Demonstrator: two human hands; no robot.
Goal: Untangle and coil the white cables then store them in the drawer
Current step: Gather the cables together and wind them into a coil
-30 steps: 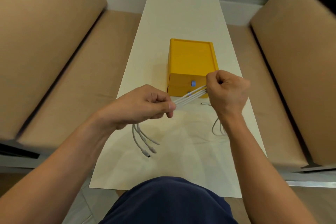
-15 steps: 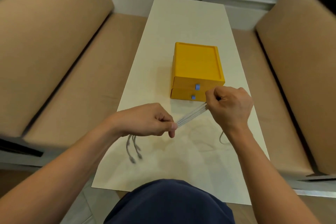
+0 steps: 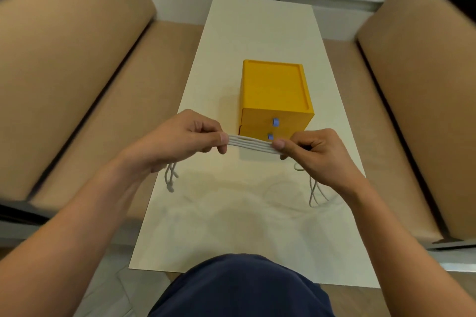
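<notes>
From my feed, both hands are clenched on the white cables [image 3: 251, 145]. The left hand [image 3: 185, 139] pinches one end of the bundle between thumb and curled fingers, and the right hand [image 3: 314, 154] pinches the other end the same way. The strands run side by side in a flat, taut band between them (I count about four, though they blur together). The band is held above the tabletop [image 3: 257, 33], just in front of the yellow drawer unit [image 3: 275, 90]. Loose cable ends [image 3: 170, 177] dangle below the left hand. More slack [image 3: 315, 193] hangs under the right wrist towards the tabletop; I cannot tell whether it touches. Both drawer fronts sit flush with the unit, each with a small blue knob [image 3: 275, 122]. The right thumb partly covers the lower one.
</notes>
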